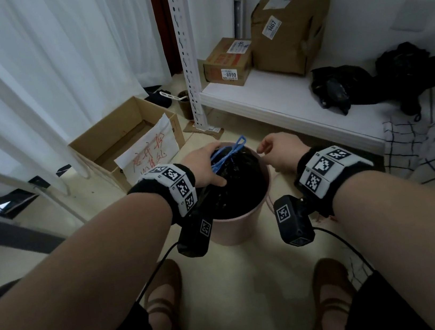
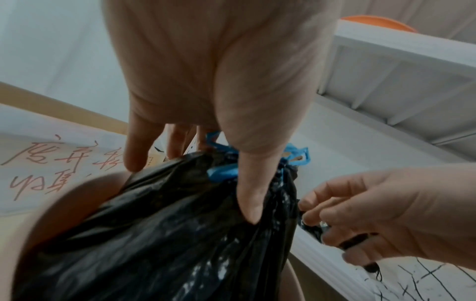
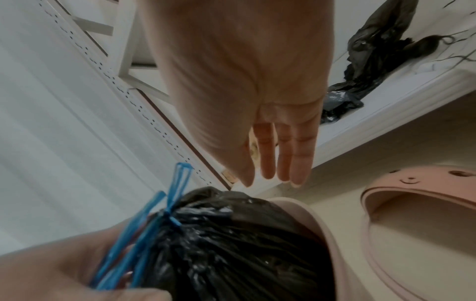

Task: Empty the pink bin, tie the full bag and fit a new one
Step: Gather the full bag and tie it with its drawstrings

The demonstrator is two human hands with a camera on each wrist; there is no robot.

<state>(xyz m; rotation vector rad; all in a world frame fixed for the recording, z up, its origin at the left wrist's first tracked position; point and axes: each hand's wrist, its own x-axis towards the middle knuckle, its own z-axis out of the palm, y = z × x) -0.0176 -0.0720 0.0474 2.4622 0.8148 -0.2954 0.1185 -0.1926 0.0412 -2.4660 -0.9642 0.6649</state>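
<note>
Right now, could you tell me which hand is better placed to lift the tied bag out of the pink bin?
Left. The left hand already grips the black bag at its gathered neck by the blue drawstring. The right hand hovers beside the pink bin, off the bag.

Black bag, blue ties, seemingly pink bin

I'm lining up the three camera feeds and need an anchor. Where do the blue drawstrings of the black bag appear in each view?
Head: blue drawstrings at centre, above the pink bin, under the left hand.
Left wrist: centre, poking out behind the thumb.
Right wrist: lower left, rising from the gathered neck.
Shared landmark: the black bag.
</note>
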